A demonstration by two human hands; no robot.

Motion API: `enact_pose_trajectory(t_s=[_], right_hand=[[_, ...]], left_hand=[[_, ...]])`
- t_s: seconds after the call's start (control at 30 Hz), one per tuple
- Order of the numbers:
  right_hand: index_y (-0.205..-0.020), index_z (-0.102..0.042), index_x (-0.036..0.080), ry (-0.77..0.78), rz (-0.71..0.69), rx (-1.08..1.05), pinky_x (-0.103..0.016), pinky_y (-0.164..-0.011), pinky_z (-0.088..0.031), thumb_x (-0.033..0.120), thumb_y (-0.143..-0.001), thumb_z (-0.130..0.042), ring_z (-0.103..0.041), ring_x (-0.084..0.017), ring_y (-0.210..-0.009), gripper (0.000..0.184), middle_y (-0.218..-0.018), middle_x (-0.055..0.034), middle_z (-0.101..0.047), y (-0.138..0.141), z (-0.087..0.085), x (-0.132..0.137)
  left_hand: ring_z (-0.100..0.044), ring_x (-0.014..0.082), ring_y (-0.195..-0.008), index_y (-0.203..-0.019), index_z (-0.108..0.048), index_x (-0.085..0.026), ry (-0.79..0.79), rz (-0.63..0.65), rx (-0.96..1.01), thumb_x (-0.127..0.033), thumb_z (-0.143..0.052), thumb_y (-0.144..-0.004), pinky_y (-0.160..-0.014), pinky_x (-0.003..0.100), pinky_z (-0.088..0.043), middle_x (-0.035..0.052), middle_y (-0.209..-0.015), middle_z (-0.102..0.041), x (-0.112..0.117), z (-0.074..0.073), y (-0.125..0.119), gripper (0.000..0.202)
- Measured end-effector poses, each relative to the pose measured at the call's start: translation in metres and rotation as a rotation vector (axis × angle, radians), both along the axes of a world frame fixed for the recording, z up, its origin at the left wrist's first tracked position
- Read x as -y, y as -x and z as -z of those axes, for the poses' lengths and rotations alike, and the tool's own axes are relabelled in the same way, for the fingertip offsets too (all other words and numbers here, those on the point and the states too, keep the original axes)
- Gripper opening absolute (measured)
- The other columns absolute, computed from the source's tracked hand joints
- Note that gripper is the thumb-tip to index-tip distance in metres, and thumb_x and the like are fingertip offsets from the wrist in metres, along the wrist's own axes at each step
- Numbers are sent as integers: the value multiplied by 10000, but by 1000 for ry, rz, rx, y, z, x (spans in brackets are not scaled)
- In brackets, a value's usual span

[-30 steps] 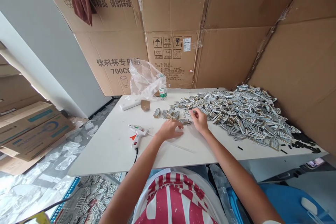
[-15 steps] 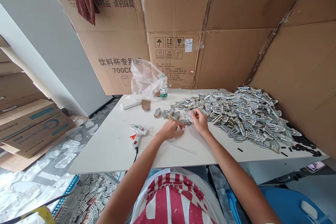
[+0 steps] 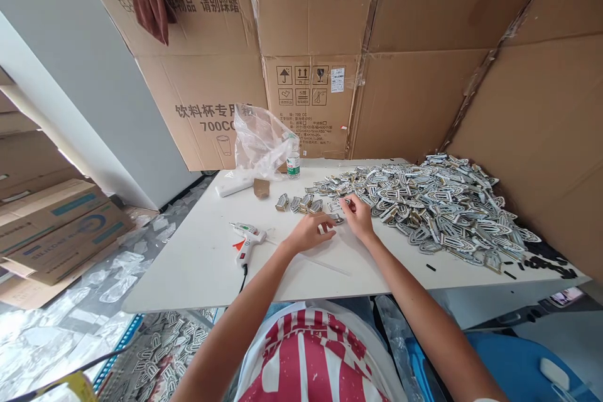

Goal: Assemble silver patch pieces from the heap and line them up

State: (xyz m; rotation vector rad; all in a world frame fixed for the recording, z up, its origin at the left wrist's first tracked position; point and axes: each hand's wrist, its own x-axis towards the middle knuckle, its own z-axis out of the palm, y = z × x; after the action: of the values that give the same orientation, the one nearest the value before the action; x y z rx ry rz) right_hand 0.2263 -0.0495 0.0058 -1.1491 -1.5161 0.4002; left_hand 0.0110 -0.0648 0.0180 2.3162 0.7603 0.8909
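Observation:
My left hand (image 3: 311, 231) is low over the white table, its thumb and forefinger apart. Its fingertips are close to a flat grey piece with a gold-coloured edge (image 3: 336, 218); contact is unclear. To the right, my right hand (image 3: 358, 217) is closed in a pinch, and what lies between its fingertips is too small to name. Beyond my left hand stands a short row of grey-and-gold pieces (image 3: 306, 203). A large heap of similar loop-shaped pieces (image 3: 424, 201) spreads beside my right hand.
A white glue gun (image 3: 247, 244) with a cord lies left of my hands, near a clear glue stick (image 3: 325, 264). Behind are a small bottle (image 3: 293, 165), a plastic bag (image 3: 259, 144) and a brown cardboard piece (image 3: 261, 188). Cardboard walls (image 3: 311, 12) enclose the table (image 3: 188, 270).
My left hand has shifted slightly right, its fingertips nearer my right hand. The right hand keeps its pinch in nearly the same place.

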Motion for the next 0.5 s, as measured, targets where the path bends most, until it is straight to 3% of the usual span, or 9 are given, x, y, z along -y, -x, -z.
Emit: enact_pose_trajectory(t_s=[0.23,0.5], right_hand=[[-862,-625,239,55,-27,-99,-299,-584,-388,653,-982,-616,-504,-169,-581,431,-628,32,-567,0,3,-3],[-853,-636,258,241,-145,-343,-309,-447,-358,736,-852,-727,-453,-157,-455,487,-601,24,-596,2,0,-5]], left_hand=[[-746,155,-881,-1071,-748,-211,74,-140,212,-348,-747,-931,-734,263,-629,55,-1039,-778,1,-5,-5,196],[-757,213,-974,-994,-734,-200,261,-255,509,-517,-836,-863,-763,333,-685,83,-1041,-769,-4,-8,-5,358]])
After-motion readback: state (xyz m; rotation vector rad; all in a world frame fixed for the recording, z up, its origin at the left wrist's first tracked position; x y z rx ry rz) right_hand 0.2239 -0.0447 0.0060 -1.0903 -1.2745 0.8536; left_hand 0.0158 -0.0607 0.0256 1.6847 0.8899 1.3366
